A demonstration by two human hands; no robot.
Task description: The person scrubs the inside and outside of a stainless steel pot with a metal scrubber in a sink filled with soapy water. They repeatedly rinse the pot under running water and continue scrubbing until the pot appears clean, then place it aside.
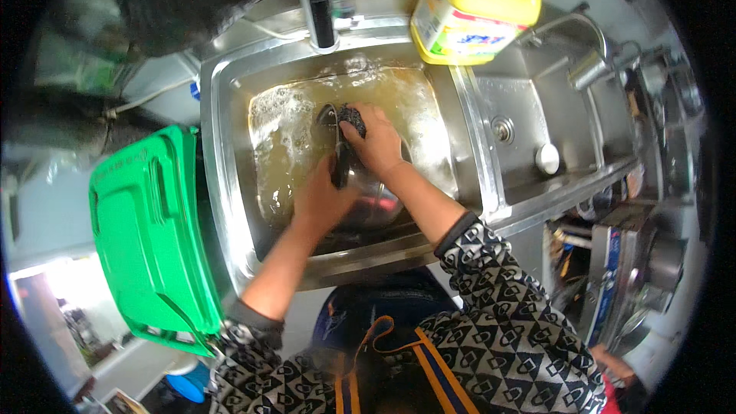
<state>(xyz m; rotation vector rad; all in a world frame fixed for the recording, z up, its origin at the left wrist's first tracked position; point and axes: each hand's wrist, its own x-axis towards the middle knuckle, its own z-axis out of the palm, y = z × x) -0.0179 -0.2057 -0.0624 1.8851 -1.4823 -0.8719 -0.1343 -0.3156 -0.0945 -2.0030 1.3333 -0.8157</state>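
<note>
Cloudy, foamy water fills much of a stainless steel sink [471, 184] in front of me. My right hand [374, 141] is closed on a dark metal scouring pad [352, 119], pressed to a dark-handled utensil, perhaps a ladle [326, 118], whose lower part cannot be made out. My left hand [325, 198], blurred, grips the utensil's black handle [340, 165]. Beneath and beside both hands a shiny metal pot or bowl [368, 201] lies partly in the water.
A yellow jug of detergent [477, 11] stands at the sink's back right corner. The right basin [517, 98] has a faucet [592, 69] and a small white cup or bowl [547, 159]. A green bin lid [149, 236] is at left. Another person's hand [612, 362] shows at lower right.
</note>
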